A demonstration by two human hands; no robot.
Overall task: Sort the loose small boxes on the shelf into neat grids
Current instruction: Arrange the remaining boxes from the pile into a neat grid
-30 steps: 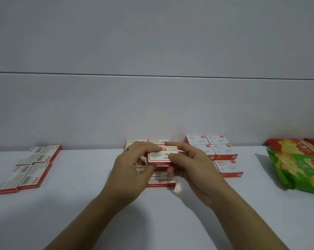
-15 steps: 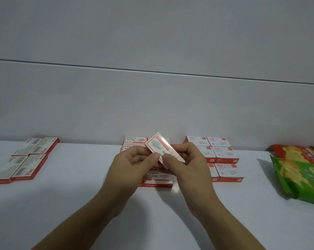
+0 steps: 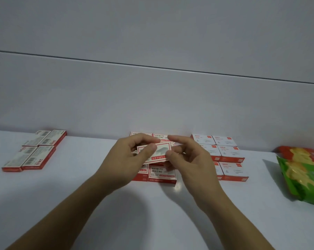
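left hand point(image 3: 127, 159) and right hand point(image 3: 190, 159) pinch one staple box point(image 3: 159, 152) over the centre-frame grid point(image 3: 161, 175); seemingly the placing step, it needs lowering flat, edges flush.

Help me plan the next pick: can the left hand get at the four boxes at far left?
Probably yes, once freed: nothing stands between the left hand and the four boxes, but it now pinches the held box together with the right hand.

A pale grey wall point(image 3: 152, 33) with one dark horizontal seam point(image 3: 152, 66) backs the white shelf point(image 3: 62, 204).
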